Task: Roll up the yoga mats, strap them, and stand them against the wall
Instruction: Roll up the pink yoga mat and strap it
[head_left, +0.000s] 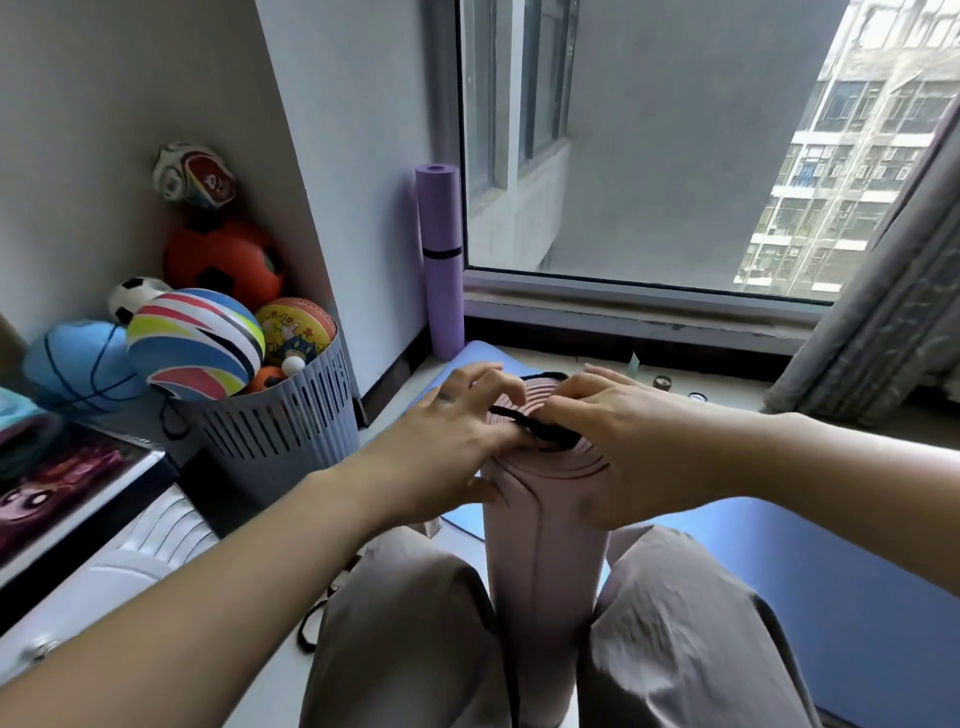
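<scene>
Step in hand: strapping the second roll. The purple mat (440, 260) already stands banded against the wall (363, 182), well beyond the fingertips.
Pink mat (545, 561): rolled and held upright between the person's knees, its spiral top end directly under both sets of fingers.
Black strap (540, 434): lies across the top end, stretched between the two hands and bunched beside the right fingers. It is not yet round the body of the roll.
Left hand (452, 447): fingers curled and slightly spread over the near rim of the roll, thumb tucked against its side. The strap runs out from under the forefinger, so it appears pinched there.
Right hand (623, 447): fingers pressed together and curled down onto the bunched strap, pinching it, with the thumb laid down the side of the roll below them.
Blue mat (831, 597): flat on the floor past the right wrist and beyond both hands, not yet rolled.
Basket of balls (291, 421): left of the left fingers, apart from them.
Next move, as I judge it: open the loop wide between the fingers, slip it over the top rim and draw it down the roll without letting the outer layer spring loose. The knees need to keep the roll steady meanwhile.
Left to do: stand the pink roll beside the purple one, then roll the blue mat.
</scene>
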